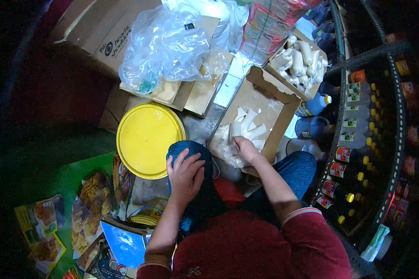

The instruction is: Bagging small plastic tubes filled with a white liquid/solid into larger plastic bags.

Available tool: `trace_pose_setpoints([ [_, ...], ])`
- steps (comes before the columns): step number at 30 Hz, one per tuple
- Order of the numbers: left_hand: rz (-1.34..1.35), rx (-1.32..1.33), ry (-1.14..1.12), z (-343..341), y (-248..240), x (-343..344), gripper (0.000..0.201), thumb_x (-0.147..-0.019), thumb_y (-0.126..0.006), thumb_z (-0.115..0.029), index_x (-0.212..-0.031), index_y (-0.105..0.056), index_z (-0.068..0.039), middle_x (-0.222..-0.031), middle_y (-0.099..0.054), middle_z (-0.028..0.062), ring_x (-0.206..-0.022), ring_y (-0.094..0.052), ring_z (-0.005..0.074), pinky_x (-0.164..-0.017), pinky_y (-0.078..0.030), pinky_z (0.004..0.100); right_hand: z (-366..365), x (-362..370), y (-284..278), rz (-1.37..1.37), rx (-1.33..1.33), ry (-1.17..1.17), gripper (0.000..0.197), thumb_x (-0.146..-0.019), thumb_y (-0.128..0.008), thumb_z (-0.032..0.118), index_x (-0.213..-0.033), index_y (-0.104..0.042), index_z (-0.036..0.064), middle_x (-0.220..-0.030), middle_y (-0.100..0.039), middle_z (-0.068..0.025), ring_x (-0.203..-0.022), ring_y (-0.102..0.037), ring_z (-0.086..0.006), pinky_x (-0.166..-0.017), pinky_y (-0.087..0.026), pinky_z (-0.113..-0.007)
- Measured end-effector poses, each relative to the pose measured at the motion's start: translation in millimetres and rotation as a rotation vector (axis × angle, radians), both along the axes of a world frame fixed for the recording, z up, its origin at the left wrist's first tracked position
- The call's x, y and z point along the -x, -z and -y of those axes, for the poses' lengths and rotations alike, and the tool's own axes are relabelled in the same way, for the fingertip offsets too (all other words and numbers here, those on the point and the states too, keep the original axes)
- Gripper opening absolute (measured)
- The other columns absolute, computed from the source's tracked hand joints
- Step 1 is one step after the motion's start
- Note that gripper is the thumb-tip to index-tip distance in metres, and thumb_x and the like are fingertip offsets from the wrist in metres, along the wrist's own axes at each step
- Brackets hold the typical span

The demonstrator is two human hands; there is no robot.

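My left hand (185, 173) rests on my left knee, its fingers spread and nothing in it. My right hand (246, 149) reaches into an open cardboard box (277, 132) between my knees and the shelf. Its fingers are closed on the near end of a small plastic bag with white contents (235, 130); the fingertips are partly hidden. Beside it in the box, several similar slim white bags (255, 132) fan out. Clear plastic (227, 151) lies crumpled at the box's near left corner.
A yellow-lidded tub (149, 139) stands left of my knee. A second box (307, 63) holds many filled white bags. Plastic bags (172, 46) cover cardboard at the back. Bottles (342, 169) line a metal shelf at right. A blue-topped flat object (125, 242) sits at lower left.
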State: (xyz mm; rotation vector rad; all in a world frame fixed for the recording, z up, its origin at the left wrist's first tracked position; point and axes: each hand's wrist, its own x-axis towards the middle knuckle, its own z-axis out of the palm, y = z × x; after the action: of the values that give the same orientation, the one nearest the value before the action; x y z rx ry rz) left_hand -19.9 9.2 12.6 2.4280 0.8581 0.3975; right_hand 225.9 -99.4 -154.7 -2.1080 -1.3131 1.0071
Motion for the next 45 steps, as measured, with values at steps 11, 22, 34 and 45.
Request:
trace_pose_setpoints([
  [11,0.304,0.335,0.197,6,-63,-17,0.094,-0.058,-0.087,-0.019,-0.137,-0.039,-0.005,-0.134,-0.048,0.0155,-0.127,-0.042,0.0327,-0.106,-0.033,0.0401,-22,28,-334,-0.003,-0.593,-0.505,0.006,-0.089,-0.056,0.008,-0.090,-0.055,0.0026,-0.085,-0.055,-0.0134,-0.083,-0.057,-0.0330,-0.075,-0.046,-0.041],
  [22,0.748,0.488,-0.176,36,-26,30,0.066,-0.064,-0.084,-0.011,-0.118,-0.048,-0.003,-0.107,-0.060,0.0119,-0.100,-0.059,0.0221,-0.088,-0.047,0.0346,-28,84,-329,-0.093,-0.662,-0.389,0.045,-0.085,-0.066,0.026,-0.123,-0.053,0.0051,-0.093,-0.058,-0.0099,-0.089,-0.058,-0.0258,-0.080,-0.045,-0.037],
  [34,0.977,0.608,-0.159,36,-39,49,0.071,-0.067,-0.083,-0.021,-0.124,-0.047,0.000,-0.113,-0.058,0.0143,-0.113,-0.052,0.0238,-0.098,-0.040,0.0378,-31,123,-339,0.263,-0.846,-0.547,0.013,-0.080,-0.065,0.013,-0.093,-0.065,0.0090,-0.085,-0.057,-0.0042,-0.086,-0.057,-0.0208,-0.084,-0.037,-0.039],
  [45,0.742,0.325,0.127,-1,-106,55,0.020,-0.091,-0.055,-0.016,-0.099,-0.062,0.001,-0.099,-0.064,0.0134,-0.099,-0.060,0.0253,-0.093,-0.043,0.0353,-41,129,-341,0.295,-0.947,-0.601,0.025,-0.077,-0.065,0.013,-0.102,-0.066,0.0124,-0.096,-0.058,-0.0040,-0.091,-0.055,-0.0228,-0.085,-0.036,-0.038],
])
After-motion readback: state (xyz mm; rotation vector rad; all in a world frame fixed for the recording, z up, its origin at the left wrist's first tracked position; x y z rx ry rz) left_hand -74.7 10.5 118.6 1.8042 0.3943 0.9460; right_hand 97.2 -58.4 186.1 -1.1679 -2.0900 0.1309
